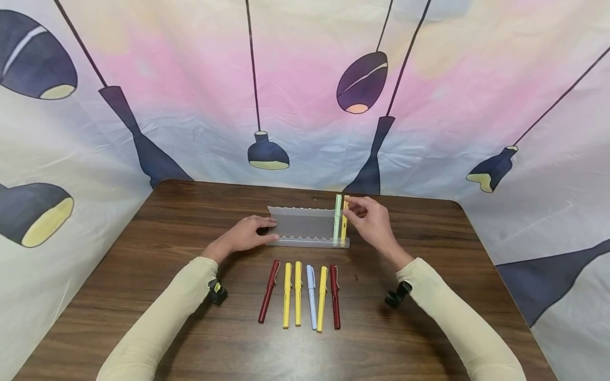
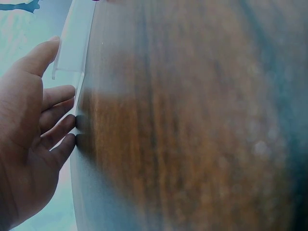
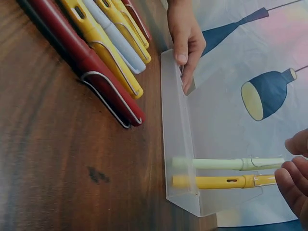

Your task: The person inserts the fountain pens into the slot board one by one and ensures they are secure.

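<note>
A clear plastic pen rack (image 1: pixel 305 225) with scalloped edges stands on the table. My left hand (image 1: pixel 245 233) holds its left end, thumb at the front lip and fingers by the back panel. In the left wrist view, the thumb of that hand (image 2: pixel 29 125) lies along the rack's corner. Two pens lean upright at the rack's right end: a light green pen (image 1: pixel 337 217) and, right of it, a yellow pen (image 1: pixel 344 227). My right hand (image 1: pixel 374 222) pinches the yellow pen's top, its fingertips overlapping the cap (image 3: pixel 260 180).
In front of the rack several capped pens lie in a row: a dark red pen (image 1: pixel 269 291) at the left, yellow pens (image 1: pixel 287 296), a light blue pen (image 1: pixel 312 296) and another dark red one at the right. A patterned cloth (image 1: pixel 305 95) hangs behind the wooden table (image 1: pixel 200 338).
</note>
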{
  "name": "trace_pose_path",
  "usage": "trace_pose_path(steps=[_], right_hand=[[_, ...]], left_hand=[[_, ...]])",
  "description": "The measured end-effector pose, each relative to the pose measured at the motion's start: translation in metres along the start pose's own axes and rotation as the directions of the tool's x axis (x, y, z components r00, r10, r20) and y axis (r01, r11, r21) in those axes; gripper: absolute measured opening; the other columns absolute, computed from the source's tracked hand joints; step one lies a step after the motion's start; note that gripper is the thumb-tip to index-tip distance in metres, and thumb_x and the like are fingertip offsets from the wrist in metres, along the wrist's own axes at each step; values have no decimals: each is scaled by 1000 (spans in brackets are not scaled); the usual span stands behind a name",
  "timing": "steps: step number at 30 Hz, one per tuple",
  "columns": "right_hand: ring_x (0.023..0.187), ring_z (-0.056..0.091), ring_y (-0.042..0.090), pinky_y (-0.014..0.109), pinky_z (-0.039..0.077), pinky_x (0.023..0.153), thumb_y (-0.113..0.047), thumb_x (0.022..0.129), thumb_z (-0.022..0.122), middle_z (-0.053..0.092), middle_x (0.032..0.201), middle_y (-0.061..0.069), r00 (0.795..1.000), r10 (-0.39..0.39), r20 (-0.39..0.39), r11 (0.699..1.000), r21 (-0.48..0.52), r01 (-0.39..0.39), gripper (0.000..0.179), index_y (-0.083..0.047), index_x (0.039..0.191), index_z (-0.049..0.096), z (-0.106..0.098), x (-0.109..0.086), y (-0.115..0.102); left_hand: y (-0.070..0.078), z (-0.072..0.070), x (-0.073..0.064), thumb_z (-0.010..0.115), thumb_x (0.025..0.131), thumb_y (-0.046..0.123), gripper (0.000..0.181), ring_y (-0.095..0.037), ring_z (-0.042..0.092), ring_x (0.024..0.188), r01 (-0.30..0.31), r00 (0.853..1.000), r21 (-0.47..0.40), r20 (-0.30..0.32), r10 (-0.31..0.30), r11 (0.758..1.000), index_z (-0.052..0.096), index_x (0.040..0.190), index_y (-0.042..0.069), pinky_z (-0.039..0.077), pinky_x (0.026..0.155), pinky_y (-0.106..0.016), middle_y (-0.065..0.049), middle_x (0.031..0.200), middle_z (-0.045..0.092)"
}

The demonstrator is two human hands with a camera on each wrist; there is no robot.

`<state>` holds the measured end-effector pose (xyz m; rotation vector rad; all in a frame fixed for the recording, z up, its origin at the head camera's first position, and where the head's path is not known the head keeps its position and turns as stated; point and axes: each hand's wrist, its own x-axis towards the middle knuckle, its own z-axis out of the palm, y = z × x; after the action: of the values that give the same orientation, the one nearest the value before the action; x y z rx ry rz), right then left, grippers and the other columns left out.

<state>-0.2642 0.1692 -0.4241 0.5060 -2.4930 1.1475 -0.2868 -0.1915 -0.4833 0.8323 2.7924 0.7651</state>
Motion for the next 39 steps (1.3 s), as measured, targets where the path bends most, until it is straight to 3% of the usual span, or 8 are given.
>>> trace_pose_path(steps=[8, 17, 23, 39], right_hand=[[89, 74, 22, 40, 62, 78, -13, 93, 78, 75, 110, 11, 997, 42, 69, 999, 21, -43, 34, -5, 125, 73, -9, -22, -6], [95, 76, 19, 33, 62, 75, -17, 93, 78, 73, 122, 9, 978, 127, 165, 990, 48, -136, 38, -6, 129, 70, -9, -53, -6], [93, 76, 19, 29, 61, 75, -16, 92, 79, 74, 118, 14, 966, 146, 214, 985, 65, -163, 39, -3, 128, 70, -5, -74, -10], [85, 74, 10, 24, 60, 72, -17, 88, 83, 77, 112, 6, 918, 260, 301, 956, 56, -289, 39, -7, 124, 73, 17, -110, -11]], left_hand=[[-1, 0, 0, 64, 99, 51, 62, -37, 44, 144, 7, 1000, -8, 7, -7, 1000, 62, 141, 5, 36, 116, -57, -14, 152, 53], [-1, 0, 2, 64, 99, 49, 62, -36, 44, 144, 3, 1000, -10, 13, -3, 1000, 61, 141, 4, 36, 116, -56, -15, 152, 52], [-1, 0, 2, 63, 99, 51, 63, -37, 44, 144, 5, 1000, -6, 12, -5, 1000, 61, 142, 5, 35, 116, -57, -15, 152, 52], [0, 0, 2, 64, 99, 49, 61, -37, 44, 144, 1, 1000, -5, 7, -1, 1000, 62, 141, 4, 36, 116, -57, -15, 151, 53]])
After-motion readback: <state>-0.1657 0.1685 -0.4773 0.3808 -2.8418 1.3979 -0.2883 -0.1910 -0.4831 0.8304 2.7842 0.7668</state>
